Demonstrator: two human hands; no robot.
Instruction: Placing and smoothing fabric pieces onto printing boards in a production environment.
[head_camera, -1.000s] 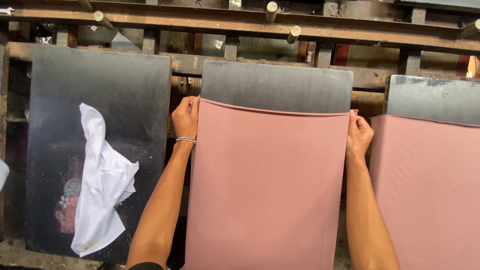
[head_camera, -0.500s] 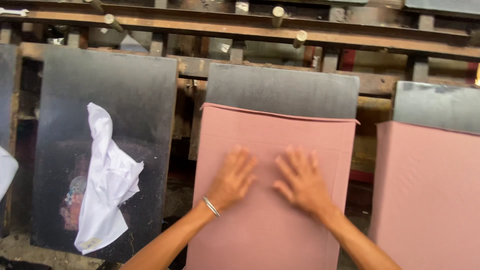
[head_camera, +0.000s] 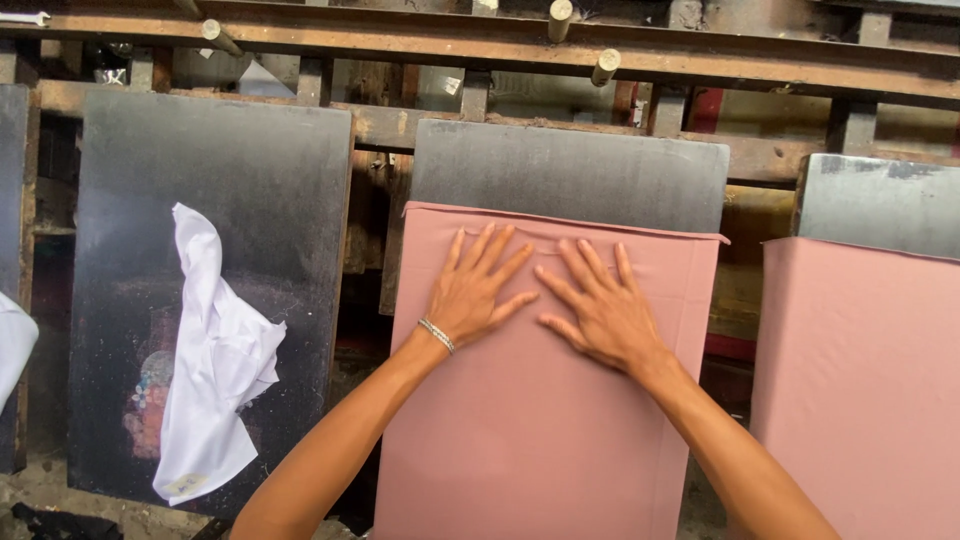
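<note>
L hand (head_camera: 478, 290) & R hand (head_camera: 600, 305), both flat w/ fingers spread, gripping nothing, press side by side on pink fabric (head_camera: 545, 400) over centre grey platen (head_camera: 570, 175), long axis 12–6, hem crease at 12 o'clock; small pale label on white garment (head_camera: 205, 370) at 9.

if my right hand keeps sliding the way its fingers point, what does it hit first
The right hand lies flat on the pink fabric, its fingers pointing up and slightly left. First comes the fabric's folded top edge, then the bare grey board above it.
</note>
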